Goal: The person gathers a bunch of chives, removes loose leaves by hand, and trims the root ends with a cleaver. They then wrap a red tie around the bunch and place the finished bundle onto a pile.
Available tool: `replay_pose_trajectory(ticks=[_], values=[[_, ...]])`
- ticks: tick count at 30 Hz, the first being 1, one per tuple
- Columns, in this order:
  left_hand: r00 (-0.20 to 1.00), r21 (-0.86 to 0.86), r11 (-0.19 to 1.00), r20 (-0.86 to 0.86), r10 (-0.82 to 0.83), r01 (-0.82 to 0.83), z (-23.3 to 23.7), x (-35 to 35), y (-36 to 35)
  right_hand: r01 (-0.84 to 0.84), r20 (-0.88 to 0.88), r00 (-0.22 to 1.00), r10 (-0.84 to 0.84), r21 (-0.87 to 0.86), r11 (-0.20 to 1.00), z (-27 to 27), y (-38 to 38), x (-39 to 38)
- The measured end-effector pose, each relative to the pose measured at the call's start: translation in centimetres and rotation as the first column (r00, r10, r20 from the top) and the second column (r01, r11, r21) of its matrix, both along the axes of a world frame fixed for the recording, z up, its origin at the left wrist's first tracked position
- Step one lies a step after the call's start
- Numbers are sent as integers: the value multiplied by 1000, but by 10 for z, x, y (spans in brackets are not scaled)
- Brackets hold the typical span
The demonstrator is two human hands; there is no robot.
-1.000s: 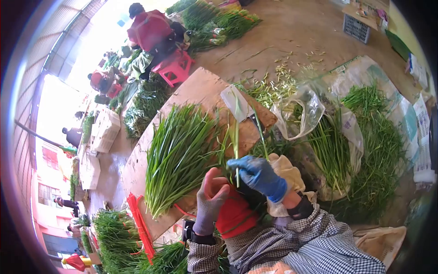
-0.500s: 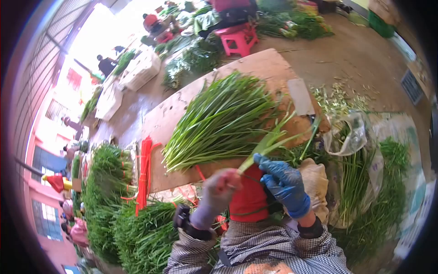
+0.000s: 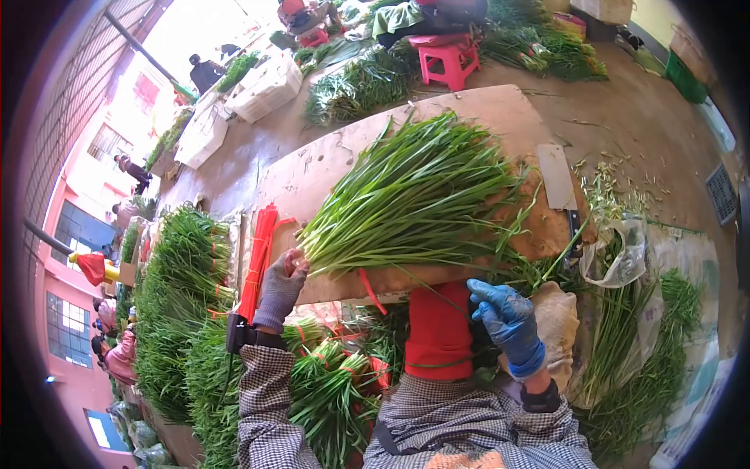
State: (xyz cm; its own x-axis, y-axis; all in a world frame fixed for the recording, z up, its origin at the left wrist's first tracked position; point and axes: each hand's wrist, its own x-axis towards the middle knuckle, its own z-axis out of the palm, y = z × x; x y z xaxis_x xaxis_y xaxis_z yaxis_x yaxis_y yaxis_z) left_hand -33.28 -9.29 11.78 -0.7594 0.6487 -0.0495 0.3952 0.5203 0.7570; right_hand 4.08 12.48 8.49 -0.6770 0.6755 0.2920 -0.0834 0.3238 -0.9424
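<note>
A large pile of garlic chives (image 3: pixel 414 199) lies across a wooden board (image 3: pixel 500 105), pale stem ends toward the left. My left hand (image 3: pixel 283 291), in a grey fingerless glove, is at those stem ends, fingertips closed on a few pale stems. My right hand (image 3: pixel 506 322), in a blue rubber glove, hovers by my red-covered knee (image 3: pixel 439 336), apart from the pile. Its fingers are bent and pressed together, with nothing visible in them. A cleaver (image 3: pixel 556 178) rests on the board's right side, its black handle toward me. Loose leaves trail between pile and cleaver.
Red ties (image 3: pixel 264 250) hang over the board's left edge. Tied chive bundles (image 3: pixel 183 313) stand at the left, more below the board. At the right are a clear plastic bag (image 3: pixel 617 254) and loose greens. Beyond the board, a person sits on a pink stool (image 3: pixel 447 62).
My left hand has moved left from above my knee to the pile's stem ends. The leafy stalk between my hands has left my right hand, which stays near my knee. The view has shifted.
</note>
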Motion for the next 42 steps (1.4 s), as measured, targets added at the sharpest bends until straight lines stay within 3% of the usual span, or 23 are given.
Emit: replay_pose_trajectory(ticks=[3,4,6,8,10,11,13,14,17,18,20,24,26,28,30,32,33,34,36,40,42], values=[[976,-118,989,-209,67,-94,19,13,-5,1,42,999,1,-39,999,-1,0,0],[976,-119,988,-207,69,-95,16,12,-10,-1,43,999,3,-40,999,-3,-1,-1],[954,44,995,-284,101,-93,11,13,-18,-23,71,997,20,35,999,-11,-3,-4],[936,-12,993,-337,103,-114,12,14,-18,-36,104,994,28,79,996,-15,-11,-10],[626,-111,991,-768,-134,76,22,29,-3,-56,138,990,39,122,991,-23,-16,-18],[631,-111,991,-765,-130,70,22,41,5,-126,179,979,98,152,980,-29,-18,-22],[499,-381,922,-787,-363,70,17,62,24,-231,250,951,180,190,954,-41,-21,-33],[505,-381,922,-785,-360,66,11,60,29,-238,254,949,187,189,953,-43,-22,-39],[532,-611,792,-676,-510,-16,-27,28,38,-263,315,932,177,255,930,-48,-15,-60],[540,-609,793,-673,-506,-17,-35,14,41,-261,311,935,171,275,926,-49,-8,-69],[726,-462,884,-583,-365,73,-44,-15,50,-297,339,922,184,318,900,-47,14,-87],[864,-496,866,-405,-300,68,-44,-58,75,-250,430,901,50,422,872,-27,54,-125],[864,-519,853,-405,-299,53,-45,-63,76,-251,477,879,8,448,858,-29,63,-134],[882,-464,873,-336,-331,151,-31,-60,71,-232,400,916,-22,574,785,-39,71,-141],[900,-415,896,-313,-304,158,-21,-53,60,-240,426,904,-32,569,787,-42,73,-143],[885,-316,942,-397,-241,115,-2,-38,44,-195,338,941,-19,586,787,-48,76,-145],[846,-192,977,-502,-179,92,6,-27,35,-222,422,907,-21,518,826,-38,74,-146],[848,-196,977,-500,-177,89,8,-17,26,-226,424,906,-16,515,827,-39,74,-147],[726,-10,995,-684,-76,95,9,1,6,-193,389,921,-33,528,827,-41,74,-147],[737,-71,986,-657,-161,152,-30,36,-8,-164,358,931,-69,581,798,-47,72,-148],[763,-110,988,-628,-152,107,-48,42,-1,-171,370,927,-67,572,802,-47,71,-147]])
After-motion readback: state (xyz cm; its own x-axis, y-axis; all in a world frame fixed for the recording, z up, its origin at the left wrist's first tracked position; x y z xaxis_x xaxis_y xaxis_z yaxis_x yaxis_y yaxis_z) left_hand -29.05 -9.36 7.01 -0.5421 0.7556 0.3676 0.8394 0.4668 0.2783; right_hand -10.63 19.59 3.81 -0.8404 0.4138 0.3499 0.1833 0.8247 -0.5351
